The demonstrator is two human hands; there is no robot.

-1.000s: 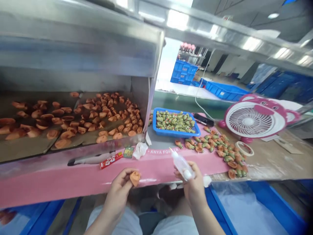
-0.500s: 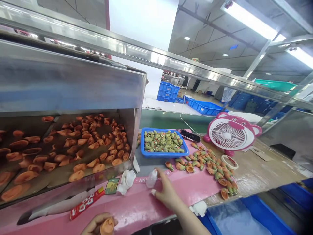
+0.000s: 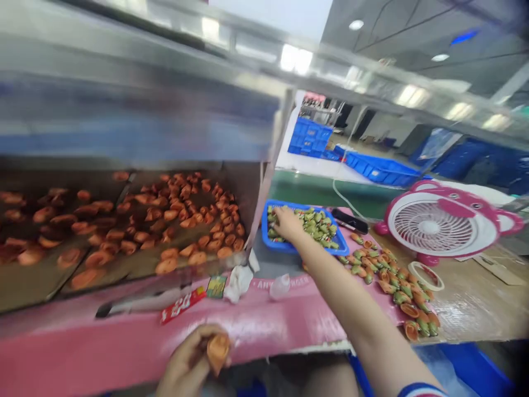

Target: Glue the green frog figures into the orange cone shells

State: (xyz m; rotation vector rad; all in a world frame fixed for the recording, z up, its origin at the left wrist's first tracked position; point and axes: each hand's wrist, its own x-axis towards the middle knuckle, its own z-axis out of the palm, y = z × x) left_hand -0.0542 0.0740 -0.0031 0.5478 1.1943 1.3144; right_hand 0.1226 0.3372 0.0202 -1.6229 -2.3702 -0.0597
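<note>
In the head view, my left hand (image 3: 192, 355) is closed around a small orange hollow shell-shaped piece (image 3: 218, 350) above the table's front edge, its open side facing me. My right hand (image 3: 288, 221) is stretched out into the blue basket (image 3: 289, 249). Its fingers point down among small green figure pieces (image 3: 320, 225); the fingertips are hidden, so whether they pinch one I cannot tell. A small translucent squeeze bottle (image 3: 280, 287) stands on the pink mat (image 3: 264, 320), nearer to me than the basket. Crumpled white tissue (image 3: 238, 282) lies left of it.
Many orange pieces (image 3: 182, 220) lie inside a metal box (image 3: 136, 121) at the left. Joined orange-and-green pieces (image 3: 407, 292) cover the mat's right side. Behind them are a phone (image 3: 349, 220), a pink fan (image 3: 444, 223) and a white ring (image 3: 425, 275). A red wrapper (image 3: 183, 305) lies in front.
My right hand has left the squeeze bottle and moved forward into the basket. My left hand, still holding the orange piece, has come further into view. The camera has turned left and down.
</note>
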